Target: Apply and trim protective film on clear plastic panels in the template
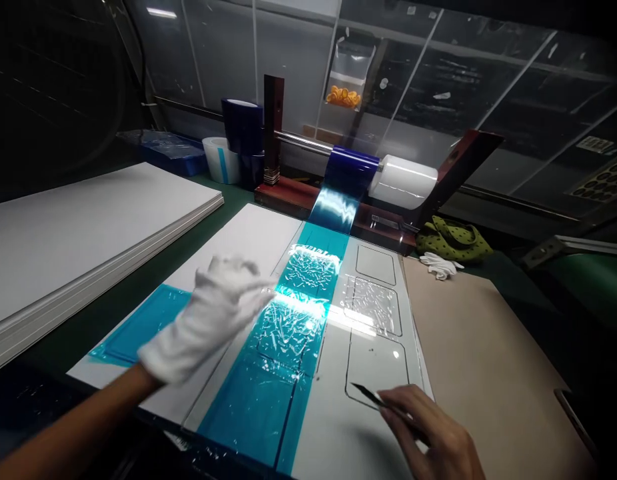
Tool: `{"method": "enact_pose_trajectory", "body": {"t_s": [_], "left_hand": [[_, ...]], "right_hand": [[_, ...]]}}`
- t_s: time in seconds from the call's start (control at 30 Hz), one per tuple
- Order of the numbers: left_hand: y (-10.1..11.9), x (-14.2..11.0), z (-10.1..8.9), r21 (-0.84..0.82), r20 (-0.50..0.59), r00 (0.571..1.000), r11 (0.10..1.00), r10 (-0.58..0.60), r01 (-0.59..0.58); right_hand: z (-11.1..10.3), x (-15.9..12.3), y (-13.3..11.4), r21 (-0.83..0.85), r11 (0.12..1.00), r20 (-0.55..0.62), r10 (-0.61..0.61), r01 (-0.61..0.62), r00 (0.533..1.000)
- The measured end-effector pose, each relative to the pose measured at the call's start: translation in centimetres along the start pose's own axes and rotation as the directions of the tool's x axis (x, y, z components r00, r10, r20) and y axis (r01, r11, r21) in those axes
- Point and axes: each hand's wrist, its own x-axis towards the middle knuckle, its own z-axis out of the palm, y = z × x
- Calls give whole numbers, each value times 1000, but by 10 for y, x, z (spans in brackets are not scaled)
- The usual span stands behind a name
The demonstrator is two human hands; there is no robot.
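Observation:
My left hand, in a white glove, hovers at the left edge of a blue film strip. Motion smears its fingers, so their closure is unclear. The strip runs down from a blue film roll across a white sheet and is wrinkled in the middle. Bare-skinned, my right hand is closed on a craft knife, its dark pointed blade aimed left above the sheet. Below the blade are black rounded-rectangle outlines, one under wrinkled clear film. A separate blue film piece lies at left.
A white sheet stack lies left. A dark red stand carries the blue roll and a white roll. More rolls stand behind. Brown board, a crumpled white glove and a green spotted item are right.

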Motion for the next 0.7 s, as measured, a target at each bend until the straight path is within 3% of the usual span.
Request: {"method": "enact_pose_trajectory", "body": {"t_s": [0.03, 0.07, 0.13, 0.2, 0.3, 0.53, 0.63, 0.7], "left_hand": [[-3, -27, 2, 82, -85, 995, 995, 60, -53], [-7, -51, 6, 155, -118, 980, 978, 161, -142], [-13, -92, 17, 312, -179, 945, 927, 273, -209], [-17, -119, 27, 446, -226, 912, 869, 342, -216], [-19, -138, 36, 504, -249, 890, 835, 383, -218], [-23, -151, 51, 417, -390, 892, 907, 229, -51], [-22, -164, 44, 229, -369, 929, 970, 11, 80], [-20, -177, 34, 30, -256, 941, 971, -224, 239]], "right_hand": [[10, 6, -11, -42, 997, -27, -67, 65, 997], [20, 12, -23, -78, 991, -42, -116, 113, 992], [40, 26, -48, -123, 977, -46, -182, 176, 982], [59, 41, -69, -151, 965, -28, -222, 215, 975], [82, 63, -92, -236, 940, 48, -241, 245, 969], [111, 97, -120, -398, 865, 271, -207, 305, 940], [109, 99, -122, -420, 848, 303, -204, 323, 931], [102, 96, -119, -423, 845, 307, -206, 327, 929]]}}
